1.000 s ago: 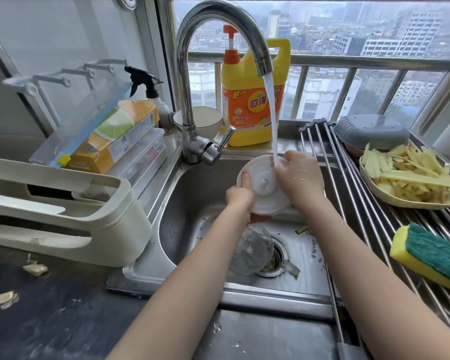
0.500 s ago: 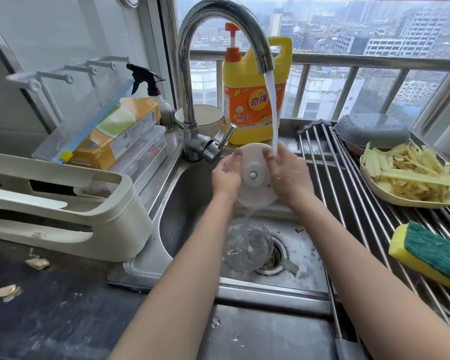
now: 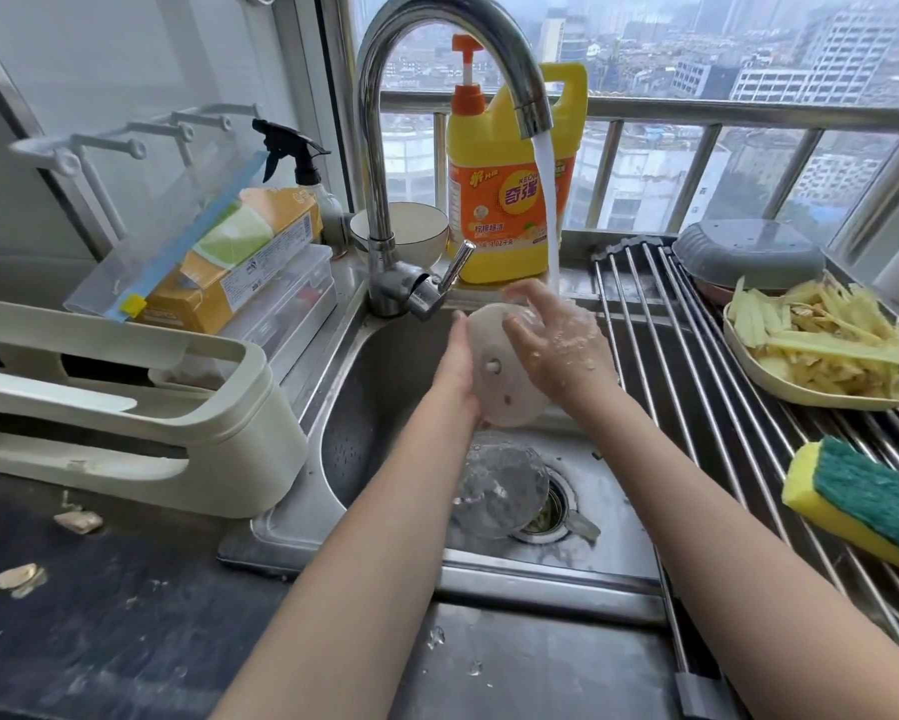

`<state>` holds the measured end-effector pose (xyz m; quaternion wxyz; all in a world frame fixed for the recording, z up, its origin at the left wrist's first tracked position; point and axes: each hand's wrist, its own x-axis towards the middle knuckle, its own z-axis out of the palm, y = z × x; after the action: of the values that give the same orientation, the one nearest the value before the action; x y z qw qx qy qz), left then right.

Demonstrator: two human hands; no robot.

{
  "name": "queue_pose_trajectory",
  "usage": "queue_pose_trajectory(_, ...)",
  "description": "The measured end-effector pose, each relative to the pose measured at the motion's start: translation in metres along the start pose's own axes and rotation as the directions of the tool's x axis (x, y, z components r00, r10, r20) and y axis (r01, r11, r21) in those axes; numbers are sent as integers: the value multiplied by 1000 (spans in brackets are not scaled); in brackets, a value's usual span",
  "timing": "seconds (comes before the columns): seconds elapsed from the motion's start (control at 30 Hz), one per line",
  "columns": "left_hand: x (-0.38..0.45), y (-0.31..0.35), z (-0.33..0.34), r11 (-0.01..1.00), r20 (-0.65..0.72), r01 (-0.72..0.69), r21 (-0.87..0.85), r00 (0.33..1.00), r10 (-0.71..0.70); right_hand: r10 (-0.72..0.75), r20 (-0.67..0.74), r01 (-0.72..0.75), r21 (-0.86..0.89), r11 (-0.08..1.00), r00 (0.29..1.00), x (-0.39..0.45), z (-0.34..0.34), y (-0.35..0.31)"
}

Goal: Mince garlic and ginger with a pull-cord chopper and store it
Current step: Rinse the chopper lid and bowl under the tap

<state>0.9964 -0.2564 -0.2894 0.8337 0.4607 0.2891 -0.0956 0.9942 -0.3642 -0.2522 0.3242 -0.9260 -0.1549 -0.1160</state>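
1. Centre of frame, over the sink (image 3: 385,387): the chopper lid (image 3: 504,374), a round white disc, is held on edge under the running tap (image 3: 437,54).
2. Left hand (image 3: 455,363) braces the lid's left rim with fingers mostly straight along it; whether any curl behind the lid cannot be told. Right hand (image 3: 556,345) lies over the lid's right side, fingers spread, wet; the water stream (image 3: 551,215) lands on it.
3. Lower centre: the clear chopper bowl (image 3: 499,491) sits in the basin just beside the drain (image 3: 551,517), with water in it.
4. Right edge, middle: a plate of ginger strips (image 3: 821,350) rests on the drying rack (image 3: 697,387), near the sponge (image 3: 863,501) at lower right.
5. Lower left on the dark counter (image 3: 125,615): scraps that look like garlic peel (image 3: 16,579).
6. Judgement: the ginger is cut, but the chopper parts are only being washed. Either mincing has not begun or this is clean-up; no minced product or storage container is in view, so storing looks undone.
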Motion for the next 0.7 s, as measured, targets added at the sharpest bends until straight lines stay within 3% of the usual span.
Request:
queue_pose_trajectory(0.1, 1, -2, 0, 904, -74, -295, 309, 940, 332, 172, 118, -162, -88, 983, 978, 4, 1, 5)
queue_pose_trajectory(0.17, -1, -3, 0, 816, -73, -395, 423, 883, 465, 236, 120, -229, -73, 971, 964, 8, 3, 8)
queue_pose_trajectory(0.33, -3, 1, 1, 913, -78, -349, 213, 925, 372, 96, -202, -120, -110, 987, 975, 9, -1, 8)
queue_pose_trajectory(0.47, -9, -9, 10, 988, 142, -149, 27, 979, 144, 136, -292, -166, -81, 983, 947, 8, -9, 9)
queue_pose_trajectory(0.57, -12, -11, 13, 961, 94, -270, -66, 957, 275, 168, -319, -152, 73, 986, 933, 6, -12, 6)
queue_pose_trajectory(0.63, -10, -9, 13, 890, -22, -452, 64, 891, 454, 192, -280, -145, 179, 973, 941, 7, -13, 9)
queue_pose_trajectory(0.7, -14, -7, 11, 669, -11, -649, 362, 715, 699, 217, -282, -156, 221, 963, 935, 8, -14, 13)
